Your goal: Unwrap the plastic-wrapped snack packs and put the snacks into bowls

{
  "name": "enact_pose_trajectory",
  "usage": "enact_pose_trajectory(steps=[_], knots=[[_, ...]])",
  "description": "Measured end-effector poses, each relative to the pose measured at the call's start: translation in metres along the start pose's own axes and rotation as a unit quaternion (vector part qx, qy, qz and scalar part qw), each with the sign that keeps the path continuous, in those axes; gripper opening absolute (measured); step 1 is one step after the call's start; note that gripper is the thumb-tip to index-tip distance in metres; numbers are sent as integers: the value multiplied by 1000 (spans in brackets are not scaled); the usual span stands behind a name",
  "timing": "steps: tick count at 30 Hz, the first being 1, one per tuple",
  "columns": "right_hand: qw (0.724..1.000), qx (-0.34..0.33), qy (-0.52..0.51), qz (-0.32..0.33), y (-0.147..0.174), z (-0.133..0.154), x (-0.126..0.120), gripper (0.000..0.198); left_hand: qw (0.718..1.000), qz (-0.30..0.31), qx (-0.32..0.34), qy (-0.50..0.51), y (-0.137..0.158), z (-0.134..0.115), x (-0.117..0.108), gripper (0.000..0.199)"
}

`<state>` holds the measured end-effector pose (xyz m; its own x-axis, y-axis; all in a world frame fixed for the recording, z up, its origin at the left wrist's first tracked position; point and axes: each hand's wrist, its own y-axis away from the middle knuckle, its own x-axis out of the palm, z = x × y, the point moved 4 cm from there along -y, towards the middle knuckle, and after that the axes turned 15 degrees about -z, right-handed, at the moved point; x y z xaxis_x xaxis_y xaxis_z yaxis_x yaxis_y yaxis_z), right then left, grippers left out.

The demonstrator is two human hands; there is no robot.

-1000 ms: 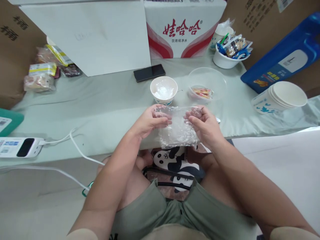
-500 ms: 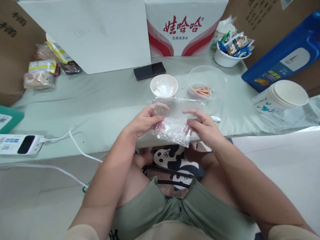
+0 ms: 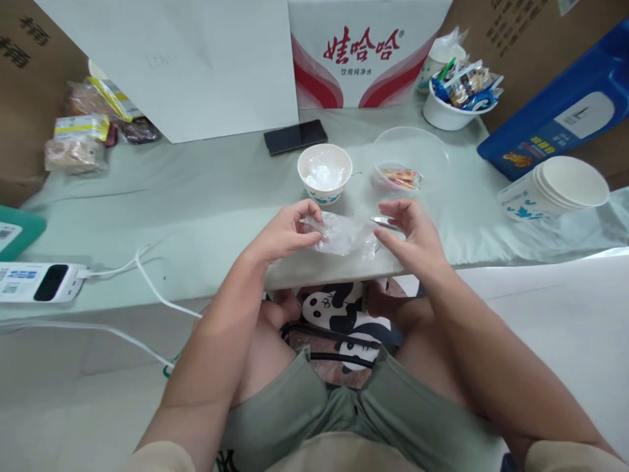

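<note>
Metal tool (image 3: pixel 380 221) partly covered by right hand (image 3: pixel 419 237); perhaps tweezers, kind not settled. Left hand's (image 3: pixel 287 233) fingertips partly veiled by crumpled plastic (image 3: pixel 340 236). Green container (image 3: pixel 22 234) cut by left edge, blue bottle (image 3: pixel 548 108) by right. Print on white device (image 3: pixel 73 283) too blurred to be read.

L hand (image 3: pixel 287 229) gripping crumpled clear plastic (image 3: pixel 341 236), R hand (image 3: pixel 417 239) nr (fingers parted), paper cup (image 3: pixel 324 196) behind
</note>
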<state>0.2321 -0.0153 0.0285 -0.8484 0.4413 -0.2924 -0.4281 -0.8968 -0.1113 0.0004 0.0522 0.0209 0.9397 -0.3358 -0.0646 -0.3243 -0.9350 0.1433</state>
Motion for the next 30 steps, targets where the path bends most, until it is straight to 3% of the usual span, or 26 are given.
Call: enact_pose_trajectory(steps=[2, 4, 6, 8, 9, 10, 12, 13, 15, 17, 19, 22, 24, 26, 28, 30], knots=[[997, 12, -25, 70, 3, 2, 8, 54, 999, 43, 4, 3, 1, -1, 4, 31], [983, 46, -1, 178, 9, 3, 19, 43, 999, 42, 24, -16, 1, -5, 7, 36], [971, 61, 38, 229, 14, 4, 26, 19, 993, -59, 78, -72, 2, -13, 3, 38], [975, 49, 58, 208, 15, 7, 27, 13, 957, -209, 141, -142, 9, -25, -2, 29], [980, 38, 57, 189, 15, 8, 27, 13, 936, -259, 167, -169, 15, -32, -1, 21], [982, 31, 49, 178, 15, 10, 26, 12, 927, -267, 184, -187, 21, -37, 2, 13], [982, 34, 7, 188, 16, 13, 26, 13, 942, -178, 203, -201, 29, -43, 18, 9], [978, 41, -24, 202, 17, 14, 26, 15, 951, -120, 201, -202, 32, -43, 25, 16], [968, 58, -86, 230, 20, 16, 26, 21, 966, -9, 162, -203, 33, -38, 36, 29], [961, 71, -118, 241, 21, 16, 26, 26, 971, 57, 106, -207, 30, -28, 40, 28], [969, 65, -107, 211, 18, 13, 23, 27, 971, 70, 81, -213, 25, -21, 37, 23], [991, 6, -50, 126, 13, 11, 18, 38, 974, 70, 64, -207, 17, -17, 30, 21], [989, -33, -21, 140, 13, 12, 20, 47, 975, 108, 41, -189, 15, -15, 30, 24], [982, -47, 15, 183, 16, 11, 25, 31, 977, 123, 35, -170, 15, -15, 30, 26], [980, -45, 54, 189, 17, 10, 28, 17, 983, 91, 44, -153, 14, -15, 28, 26], [981, -33, 59, 181, 17, 10, 30, 20, 989, 54, 44, -134, 12, -13, 27, 29]])
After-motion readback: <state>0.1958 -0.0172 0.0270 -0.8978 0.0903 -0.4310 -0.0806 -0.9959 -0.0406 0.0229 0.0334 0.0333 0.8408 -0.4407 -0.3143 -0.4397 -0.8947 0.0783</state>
